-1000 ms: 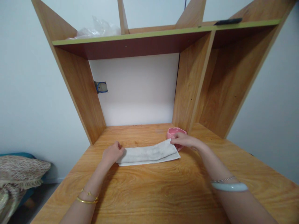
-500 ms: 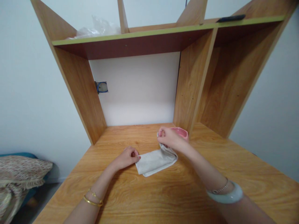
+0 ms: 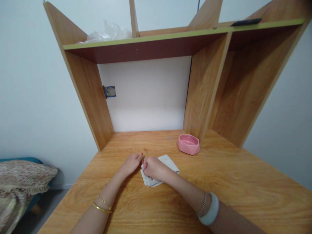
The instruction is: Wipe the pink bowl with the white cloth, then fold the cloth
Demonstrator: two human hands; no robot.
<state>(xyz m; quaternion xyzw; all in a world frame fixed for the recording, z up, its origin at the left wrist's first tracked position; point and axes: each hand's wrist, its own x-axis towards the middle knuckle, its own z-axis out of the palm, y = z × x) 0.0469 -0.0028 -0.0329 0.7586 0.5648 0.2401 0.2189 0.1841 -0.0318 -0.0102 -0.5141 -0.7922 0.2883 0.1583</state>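
A light grey cloth (image 3: 167,160), folded into a small layered pad, lies on the wooden desktop in front of me. My right hand (image 3: 155,168) is closed on its upper layer at the left end, knuckles up, and covers much of the pad. Right beside it, my left hand (image 3: 132,163) has its fingers curled together at the cloth's left edge. The fingertips of both hands nearly meet there, and the left hand's grip is partly hidden. Behind the cloth to the right stands a pink faceted ashtray (image 3: 188,148) with a notched rim.
A wooden hutch with a yellow-edged shelf (image 3: 170,35) rises behind the desk (image 3: 156,211). On the shelf are a clear plastic bag (image 3: 108,32) and a dark flat object (image 3: 246,22). A wall socket opening (image 3: 110,91) shows at the back. A fringed woven blanket (image 3: 21,177) lies at far left.
My right hand has carried the cloth's right end over to the left, folding it onto the rest. The ashtray is now uncovered. My left hand stays near the left edge.
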